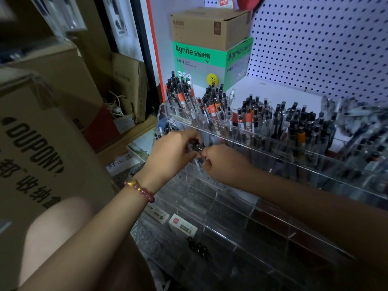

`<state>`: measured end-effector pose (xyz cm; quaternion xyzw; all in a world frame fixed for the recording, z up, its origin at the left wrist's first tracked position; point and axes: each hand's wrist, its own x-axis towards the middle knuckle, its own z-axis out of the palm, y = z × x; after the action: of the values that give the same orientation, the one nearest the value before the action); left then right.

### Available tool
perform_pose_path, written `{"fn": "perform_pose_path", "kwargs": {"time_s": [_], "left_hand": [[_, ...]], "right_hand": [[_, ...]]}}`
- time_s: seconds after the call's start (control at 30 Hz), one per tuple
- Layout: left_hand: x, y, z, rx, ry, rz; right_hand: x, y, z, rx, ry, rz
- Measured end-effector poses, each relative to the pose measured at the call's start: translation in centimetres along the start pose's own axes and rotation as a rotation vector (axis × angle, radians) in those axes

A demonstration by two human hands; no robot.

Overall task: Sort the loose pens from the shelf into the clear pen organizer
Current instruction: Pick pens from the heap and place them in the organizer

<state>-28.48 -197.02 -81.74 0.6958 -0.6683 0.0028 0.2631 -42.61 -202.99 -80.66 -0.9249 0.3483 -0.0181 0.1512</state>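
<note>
Left hand [175,149], right hand [222,162] around pens [196,144]

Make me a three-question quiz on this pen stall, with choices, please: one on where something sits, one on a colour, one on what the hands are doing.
1. The brown cardboard box sits: A on the green box; B on a chair; C on the floor.
2. The bracelet beads are mostly: A blue; B reddish pink; C green.
3. The left hand and right hand are: A flat and far apart; B hanging idle; C close together, fingers curled round pens.

Answers: 1 A, it rests directly atop the green box. 2 B, pink-red beads with one gold piece circle the left wrist. 3 C, both hands meet at the left end of the organizer, gripping black-topped pens.
</note>
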Motion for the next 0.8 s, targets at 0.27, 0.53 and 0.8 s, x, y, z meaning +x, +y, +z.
{"fn": "perform_pose_path", "kwargs": {"time_s": [0.27, 0.53, 0.8], "left_hand": [[0.52, -0.36, 0.59, -0.102, 0.028, -0.017], [0.23, -0.33, 0.22, -0.19, 0.044, -0.053], [0.12, -0.24, 0.36, -0.23, 0.122, -0.077]], "right_hand": [[-0.09, 0.42, -0.41, 0.092, -0.034, 0.008], [-0.17, 0.65, -0.52, 0.048, 0.007, 0.045], [-0.02, 0.12, 0.0, 0.257, 0.085, -0.075]]}}
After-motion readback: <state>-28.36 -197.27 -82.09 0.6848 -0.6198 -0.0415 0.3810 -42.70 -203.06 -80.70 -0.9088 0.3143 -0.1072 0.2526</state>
